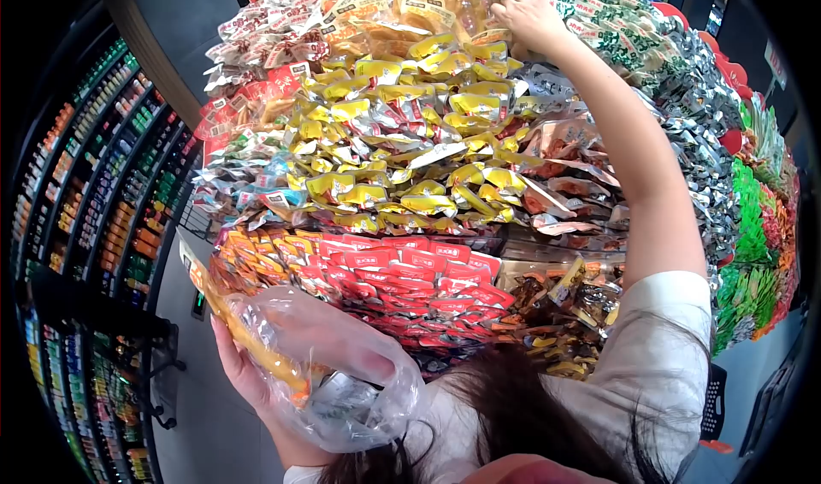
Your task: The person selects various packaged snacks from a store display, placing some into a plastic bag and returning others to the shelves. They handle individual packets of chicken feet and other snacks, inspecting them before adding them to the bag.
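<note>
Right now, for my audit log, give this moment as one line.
left hand: holds clear plastic bag | right hand: raised, touching tan snack packets

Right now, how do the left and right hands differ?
The left hand is low and close in; the right hand is stretched high up the snack pile. The left hand grips a clear plastic bag holding an orange packet; the right hand touches tan packets. Both are bare.

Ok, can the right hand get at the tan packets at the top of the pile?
Likely yes: the right hand rests on the tan packets, its arm stretched up over the yellow packets, with nothing between. The left hand holds the clear plastic bag.
</note>
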Demonstrator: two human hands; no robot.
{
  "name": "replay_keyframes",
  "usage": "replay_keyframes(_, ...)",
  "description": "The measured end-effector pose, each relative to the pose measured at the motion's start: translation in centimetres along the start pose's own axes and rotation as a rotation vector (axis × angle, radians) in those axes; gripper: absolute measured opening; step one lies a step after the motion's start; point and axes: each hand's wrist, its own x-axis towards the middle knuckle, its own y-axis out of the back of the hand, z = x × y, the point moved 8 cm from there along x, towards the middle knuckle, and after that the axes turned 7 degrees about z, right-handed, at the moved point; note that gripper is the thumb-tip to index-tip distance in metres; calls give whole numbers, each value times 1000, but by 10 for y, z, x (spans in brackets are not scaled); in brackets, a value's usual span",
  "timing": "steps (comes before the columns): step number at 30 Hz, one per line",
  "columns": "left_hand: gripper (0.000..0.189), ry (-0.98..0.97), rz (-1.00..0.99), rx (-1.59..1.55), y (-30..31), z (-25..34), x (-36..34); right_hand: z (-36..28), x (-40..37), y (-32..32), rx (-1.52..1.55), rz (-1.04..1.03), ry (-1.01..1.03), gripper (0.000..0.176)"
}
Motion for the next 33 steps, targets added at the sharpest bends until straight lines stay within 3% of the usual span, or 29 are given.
replay_keyframes(4,45,59,-45,-81,-11,-10,-7,-1,2,4,43,-152,-58,44)
replay_keyframes(5,45,49,-43,-85,-14,-10,-8,0,-3,4,126,-307,-26,52)
replay_keyframes(7,43,1,61,88,-12,-11,-6,7,-3,5,294,-383,-73,67)
replay_keyframes(9,40,-191,-16,614,-21,5,3,15,2,25,301,-419,34,83)
replay_keyframes(11,39,-187,-49,782,-25,-1,14,20,15,68,342,-105,49,76)
replay_keyframes(12,38,-136,-47,763,-28,-8,18,20,21,107,467,241,46,58)
replay_keyframes(13,37,-88,-42,744,-31,-15,23,9,33,216,926,419,-17,27)
replay_keyframes(15,35,-96,-192,744,-38,-24,30,-30,36,224,1440,-71,-264,30)
replay_keyframes(17,33,-101,-235,658,-42,-32,33,-78,28,225,1661,-343,-210,44)
replay_keyframes(21,34,5,-307,622,-49,-41,30,-153,8,255,2068,-700,-193,42)
replay_keyframes(25,34,10,-349,656,-52,-45,33,-180,2,262,2338,-718,-288,35)
replay_keyframes(31,34,15,-276,576,-48,-41,38,-186,-5,248,2243,-688,-261,47)
replay_keyframes(33,32,-16,-271,578,-47,-38,39,-192,-12,246,2224,-783,-252,48)
